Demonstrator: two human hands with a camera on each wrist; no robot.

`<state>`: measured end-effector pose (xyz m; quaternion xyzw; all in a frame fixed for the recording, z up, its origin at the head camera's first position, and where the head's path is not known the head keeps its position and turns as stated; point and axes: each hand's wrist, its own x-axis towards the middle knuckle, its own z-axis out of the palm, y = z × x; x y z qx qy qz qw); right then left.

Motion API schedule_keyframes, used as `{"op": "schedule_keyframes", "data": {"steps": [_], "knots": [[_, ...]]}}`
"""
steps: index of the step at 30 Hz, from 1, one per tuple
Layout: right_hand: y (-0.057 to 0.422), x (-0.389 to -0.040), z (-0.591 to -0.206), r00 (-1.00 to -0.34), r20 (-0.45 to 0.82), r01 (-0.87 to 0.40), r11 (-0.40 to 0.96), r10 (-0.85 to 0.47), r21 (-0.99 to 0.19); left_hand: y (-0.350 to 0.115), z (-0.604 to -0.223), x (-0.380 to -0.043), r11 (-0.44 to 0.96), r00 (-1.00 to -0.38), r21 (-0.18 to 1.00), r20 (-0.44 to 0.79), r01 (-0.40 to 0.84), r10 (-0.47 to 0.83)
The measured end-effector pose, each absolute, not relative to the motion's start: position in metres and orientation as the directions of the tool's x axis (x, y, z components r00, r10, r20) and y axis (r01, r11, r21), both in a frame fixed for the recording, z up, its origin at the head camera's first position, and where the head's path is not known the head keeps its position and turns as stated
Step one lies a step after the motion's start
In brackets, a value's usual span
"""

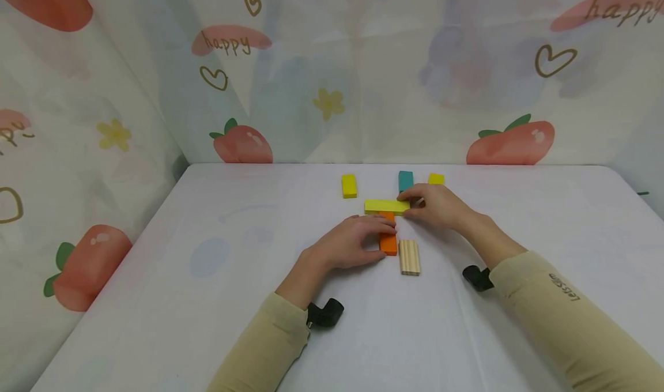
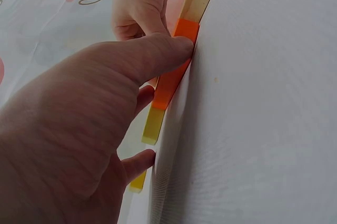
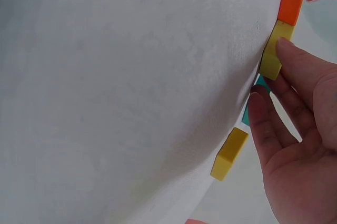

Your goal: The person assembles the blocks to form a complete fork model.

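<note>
My left hand (image 1: 349,241) holds the orange block (image 1: 388,244), which lies lengthwise on the table. In the left wrist view its thumb presses against the orange block's (image 2: 174,79) side. Just beyond lies a long yellow-green block (image 1: 383,206), crosswise at the far end of the orange one. My right hand (image 1: 438,205) pinches its right end between thumb and fingers, also seen in the right wrist view with the yellow-green block (image 3: 272,63). A plain wooden block (image 1: 410,257) lies close to the orange block's right side.
Farther back lie a yellow block (image 1: 349,185) on the left, a teal block (image 1: 406,181) beyond the right fingertips, and another yellow block (image 1: 436,178) partly behind the right hand. A white cloth (image 1: 233,311) covers the table, with a printed curtain (image 1: 363,92) behind it.
</note>
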<state>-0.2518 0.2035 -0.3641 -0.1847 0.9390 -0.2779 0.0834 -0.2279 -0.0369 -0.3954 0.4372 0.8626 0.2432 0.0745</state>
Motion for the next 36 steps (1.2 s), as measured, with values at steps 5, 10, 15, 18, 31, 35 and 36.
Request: {"op": "schedule_keyframes", "data": {"steps": [5,10,15,18,31,35,36], "knots": [[0.204,-0.252,-0.365,-0.917,-0.054,-0.305,0.779,-0.396,-0.549,-0.037,-0.396,-0.227,0.501,-0.606,0.481,0.082,0.72,0.792],[0.205,-0.252,-0.366,-0.914,-0.057,-0.307,0.778,-0.401,-0.547,-0.037,-0.395,-0.226,0.505,-0.607,0.476,0.078,0.72,0.791],[0.207,-0.252,-0.366,-0.916,-0.05,-0.31,0.78,-0.399,-0.544,-0.037,-0.396,-0.227,0.494,-0.598,0.476,0.087,0.728,0.797],[0.21,-0.251,-0.364,-0.919,-0.039,-0.309,0.779,-0.392,-0.545,-0.038,-0.395,-0.227,0.461,-0.585,0.493,0.126,0.738,0.801],[0.225,-0.225,-0.35,-0.921,-0.007,-0.31,0.743,-0.389,-0.593,-0.04,-0.393,-0.23,0.478,-0.71,0.576,0.282,0.663,0.645],[0.225,-0.216,-0.351,-0.912,0.006,-0.335,0.734,-0.411,-0.591,-0.038,-0.395,-0.233,0.495,-0.729,0.573,0.298,0.653,0.617],[0.225,-0.214,-0.351,-0.91,0.011,-0.341,0.731,-0.415,-0.591,-0.038,-0.395,-0.233,0.5,-0.732,0.571,0.297,0.651,0.613]]}}
